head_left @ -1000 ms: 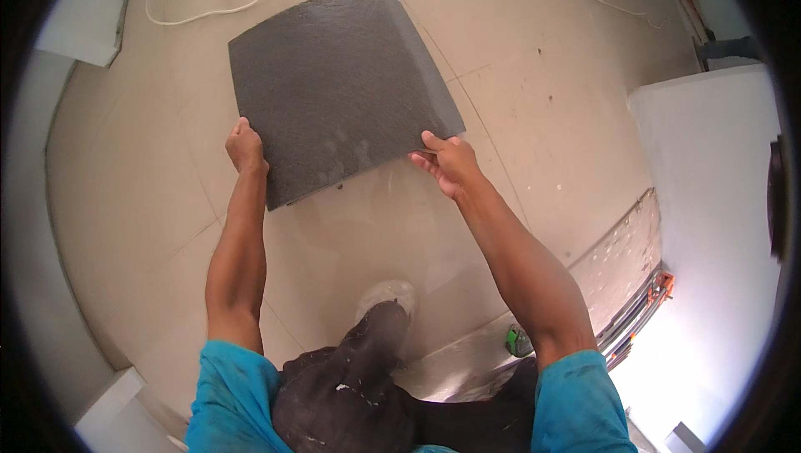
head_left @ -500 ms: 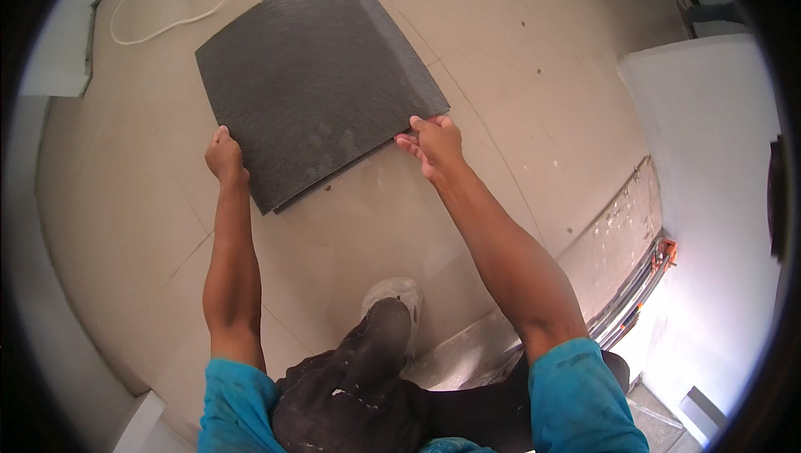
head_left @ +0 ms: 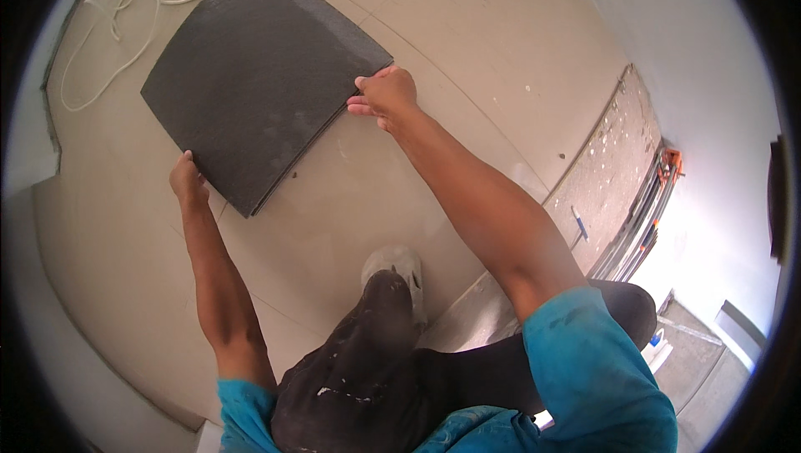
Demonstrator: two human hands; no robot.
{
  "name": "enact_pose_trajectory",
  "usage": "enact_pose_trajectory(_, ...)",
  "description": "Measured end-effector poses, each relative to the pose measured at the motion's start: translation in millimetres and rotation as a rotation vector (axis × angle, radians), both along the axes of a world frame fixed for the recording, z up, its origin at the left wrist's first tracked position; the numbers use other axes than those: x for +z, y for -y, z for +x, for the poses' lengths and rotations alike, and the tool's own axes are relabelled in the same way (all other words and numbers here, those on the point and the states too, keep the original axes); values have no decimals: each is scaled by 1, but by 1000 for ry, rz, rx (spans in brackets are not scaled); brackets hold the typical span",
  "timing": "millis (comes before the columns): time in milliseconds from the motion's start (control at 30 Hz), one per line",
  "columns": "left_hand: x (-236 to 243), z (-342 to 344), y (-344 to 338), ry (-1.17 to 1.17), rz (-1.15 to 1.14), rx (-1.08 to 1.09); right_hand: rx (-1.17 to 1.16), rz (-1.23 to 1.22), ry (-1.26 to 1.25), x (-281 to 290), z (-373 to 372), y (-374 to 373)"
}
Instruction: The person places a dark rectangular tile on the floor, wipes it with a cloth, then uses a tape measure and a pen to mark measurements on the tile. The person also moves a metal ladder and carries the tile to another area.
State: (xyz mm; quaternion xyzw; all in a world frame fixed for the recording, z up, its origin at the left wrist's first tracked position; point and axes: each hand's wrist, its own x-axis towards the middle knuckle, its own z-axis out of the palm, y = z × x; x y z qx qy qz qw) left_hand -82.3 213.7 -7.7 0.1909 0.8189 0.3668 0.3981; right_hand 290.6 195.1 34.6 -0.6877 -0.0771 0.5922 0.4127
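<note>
A large square dark grey tile (head_left: 259,78) with a rough, slate-like face lies flat on the beige floor. Along its near edge a thin second layer shows just beneath, like another tile under it. My left hand (head_left: 188,179) is closed on the left edge, close to the near corner, thumb on top. At the right corner my right hand (head_left: 388,94) grips the near edge. Its thumb rests on the upper face, and some fingers stretch out below the edge.
A white cable (head_left: 150,44) loops on the floor beyond the tile. To the right stand a paint-spotted board (head_left: 605,136) and a bundle of dark rods with an orange end (head_left: 670,161), beside a white wall (head_left: 692,61). My shoe (head_left: 399,257) is on the floor nearer me.
The whole view has swung, so tile, cable and floor appear further left. Both hands stay on the tile's edges. The two layers' near edges look more closely lined up.
</note>
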Motion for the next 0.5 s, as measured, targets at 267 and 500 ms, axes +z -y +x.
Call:
enact_pose_trajectory(267, 0, -3, 2, -13, -72, -116, -125, -23, 47, 5, 1, 12)
enact_pose_trajectory(500, -3, -26, 11, 106, -11, -159, 129, 284, 818, -43, 38, 19)
